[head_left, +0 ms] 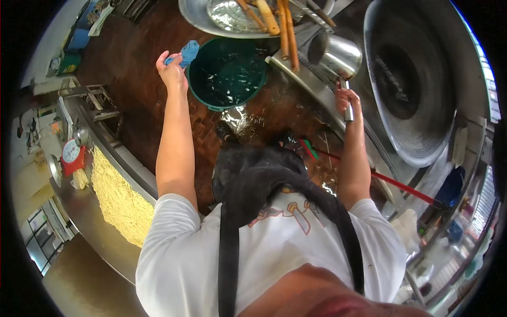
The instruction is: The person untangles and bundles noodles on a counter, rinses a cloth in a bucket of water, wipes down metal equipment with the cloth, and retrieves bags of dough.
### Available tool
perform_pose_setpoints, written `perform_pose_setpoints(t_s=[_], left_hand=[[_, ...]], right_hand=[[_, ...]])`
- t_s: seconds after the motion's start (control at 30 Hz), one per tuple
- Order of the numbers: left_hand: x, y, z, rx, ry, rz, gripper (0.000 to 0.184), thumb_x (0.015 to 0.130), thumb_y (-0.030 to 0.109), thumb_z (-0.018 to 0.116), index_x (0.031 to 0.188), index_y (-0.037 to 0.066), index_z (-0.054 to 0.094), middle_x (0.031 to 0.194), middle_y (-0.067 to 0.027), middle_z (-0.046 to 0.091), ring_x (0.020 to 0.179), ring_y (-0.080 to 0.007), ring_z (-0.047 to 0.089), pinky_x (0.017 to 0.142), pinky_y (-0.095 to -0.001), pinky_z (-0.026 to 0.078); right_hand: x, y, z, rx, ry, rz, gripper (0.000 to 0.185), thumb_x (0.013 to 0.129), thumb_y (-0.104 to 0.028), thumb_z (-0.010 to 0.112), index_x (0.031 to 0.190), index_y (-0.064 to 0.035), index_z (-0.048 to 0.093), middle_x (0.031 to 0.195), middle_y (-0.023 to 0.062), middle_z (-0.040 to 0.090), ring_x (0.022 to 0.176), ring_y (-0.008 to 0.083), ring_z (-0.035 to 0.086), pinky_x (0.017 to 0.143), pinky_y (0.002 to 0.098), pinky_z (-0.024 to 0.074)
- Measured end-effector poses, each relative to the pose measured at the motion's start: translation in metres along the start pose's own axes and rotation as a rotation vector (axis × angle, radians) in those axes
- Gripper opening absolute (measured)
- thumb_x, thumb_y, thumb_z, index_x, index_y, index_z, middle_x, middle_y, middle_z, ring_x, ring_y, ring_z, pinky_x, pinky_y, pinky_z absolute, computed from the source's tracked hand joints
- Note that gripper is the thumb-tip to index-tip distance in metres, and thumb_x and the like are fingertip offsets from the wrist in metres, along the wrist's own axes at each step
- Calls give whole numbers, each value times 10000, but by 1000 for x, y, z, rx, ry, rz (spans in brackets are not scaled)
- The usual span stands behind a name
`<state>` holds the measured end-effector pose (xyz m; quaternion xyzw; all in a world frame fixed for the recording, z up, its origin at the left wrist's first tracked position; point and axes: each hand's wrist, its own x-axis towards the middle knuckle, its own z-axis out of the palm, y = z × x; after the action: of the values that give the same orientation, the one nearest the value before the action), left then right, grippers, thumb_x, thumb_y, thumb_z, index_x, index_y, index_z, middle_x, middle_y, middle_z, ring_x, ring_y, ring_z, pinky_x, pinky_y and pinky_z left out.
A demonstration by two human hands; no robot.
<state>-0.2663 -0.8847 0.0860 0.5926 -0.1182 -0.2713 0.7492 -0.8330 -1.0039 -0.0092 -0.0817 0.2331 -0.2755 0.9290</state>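
My left hand (pixel 173 71) is closed on a crumpled blue cloth (pixel 188 53), raised at the left rim of a big green tub (pixel 227 74) with water in it. On the other side, my right hand (pixel 347 101) grips the handle of a shiny metal dipper (pixel 342 55). The dipper's round cup points up and left, over the metal counter beside a large wok (pixel 409 84). Whether the cup holds anything is hidden from this angle.
A metal basin (pixel 195 16) with wooden-handled tools and a strainer (pixel 232 15) stands at the top. Noodles (pixel 119 198) cover part of the left table, near a red scale (pixel 73 154). A red pole (pixel 404 188) slants at the right. The tiled floor (pixel 137 68) looks wet.
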Motion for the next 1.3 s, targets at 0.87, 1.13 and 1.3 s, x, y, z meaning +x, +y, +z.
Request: perform_pose_setpoints(t_s=[0.87, 1.13, 1.3], left_hand=[[205, -212, -299, 597, 190, -188, 180, 891, 207, 676, 955, 41, 699, 947, -164, 696, 939, -310, 663, 869, -394, 499], [220, -270, -267, 985, -73, -156, 656, 786, 437, 782, 1255, 11, 614, 1222, -217, 559, 1227, -390, 472, 1011, -512, 428], [230, -342, -243, 1191, -134, -202, 437, 841, 273, 719, 1215, 59, 647, 1169, -192, 561, 1185, -370, 496, 961, -519, 449]], right_hand=[[144, 250, 135, -2683, 1590, 345, 538, 732, -164, 714, 1220, 1, 560, 1224, 266, 553, 1134, 363, 551, 929, 488, 497], [345, 340, 134, -2425, 247, -166, 330, 822, -59, 666, 1147, -57, 612, 1174, 180, 591, 1145, 391, 535, 997, 454, 432], [488, 324, 80, -2416, 181, -393, 294, 858, -65, 631, 1151, -57, 612, 1185, 189, 597, 1129, 392, 555, 1000, 454, 434]])
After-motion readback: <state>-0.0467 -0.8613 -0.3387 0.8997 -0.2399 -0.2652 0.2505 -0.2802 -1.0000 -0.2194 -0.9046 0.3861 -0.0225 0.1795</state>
